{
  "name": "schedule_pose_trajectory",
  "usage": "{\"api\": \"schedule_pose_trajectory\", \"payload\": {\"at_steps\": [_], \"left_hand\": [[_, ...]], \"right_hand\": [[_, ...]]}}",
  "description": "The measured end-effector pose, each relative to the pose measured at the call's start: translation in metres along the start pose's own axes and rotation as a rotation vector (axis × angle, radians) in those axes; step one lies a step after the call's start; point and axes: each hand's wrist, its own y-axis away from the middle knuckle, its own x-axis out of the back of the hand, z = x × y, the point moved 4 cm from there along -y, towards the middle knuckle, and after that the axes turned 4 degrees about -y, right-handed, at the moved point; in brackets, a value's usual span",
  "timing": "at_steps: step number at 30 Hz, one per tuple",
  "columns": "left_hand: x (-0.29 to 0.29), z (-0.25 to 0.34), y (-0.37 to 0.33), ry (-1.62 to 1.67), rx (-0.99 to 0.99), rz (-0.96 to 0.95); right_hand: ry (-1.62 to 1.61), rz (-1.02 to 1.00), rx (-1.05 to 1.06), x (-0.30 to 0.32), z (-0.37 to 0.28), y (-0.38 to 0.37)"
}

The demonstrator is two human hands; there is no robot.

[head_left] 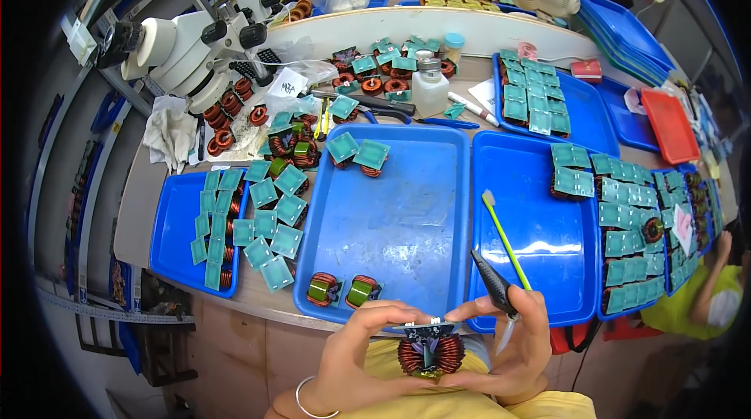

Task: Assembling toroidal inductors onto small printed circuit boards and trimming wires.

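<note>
Left hand [356, 356] and right hand [520, 345] pinch 1 coil board [430, 352] at near centre, the right also holding a dark tool [493, 282]; the board seems unfinished, 4 units [362, 291] in the middle tray [395, 223] unclear

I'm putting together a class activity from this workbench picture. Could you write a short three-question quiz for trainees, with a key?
1. True or false: the green-handled brush lies to the left of the middle blue tray.

2. Besides the coil assembly, which it grips together with the left hand, what does the right hand hold?
A) a clear bottle
B) a dark pointed tool
C) a white cloth

3. How many coil assemblies lie in the middle blue tray?

Key:
1. False; it lies in the blue tray just right of it.
2. B.
3. Four: two near the upper left corner, two along the near edge.
</note>
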Motion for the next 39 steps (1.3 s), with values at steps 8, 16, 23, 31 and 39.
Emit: {"api": "schedule_pose_trajectory", "payload": {"at_steps": [8,16,23,31,39], "left_hand": [[-0.003,-0.009,0.003,0.434,0.126,-0.014],[-0.006,-0.014,0.001,0.638,0.299,0.013],[-0.004,-0.014,0.0,0.601,0.237,0.033],[0.003,-0.005,-0.003,0.215,-0.021,0.041],[0.011,-0.008,0.001,-0.134,-0.079,0.06]], "right_hand": [[0.038,-0.07,-0.057,-0.001,-0.003,0.001],[0.114,-0.067,-0.077,0.0,-0.007,0.001],[0.099,-0.073,-0.042,-0.003,-0.005,0.002],[0.059,-0.104,-0.021,-0.004,0.003,0.002],[-0.097,-0.04,-0.125,-0.008,0.017,-0.001]]}}
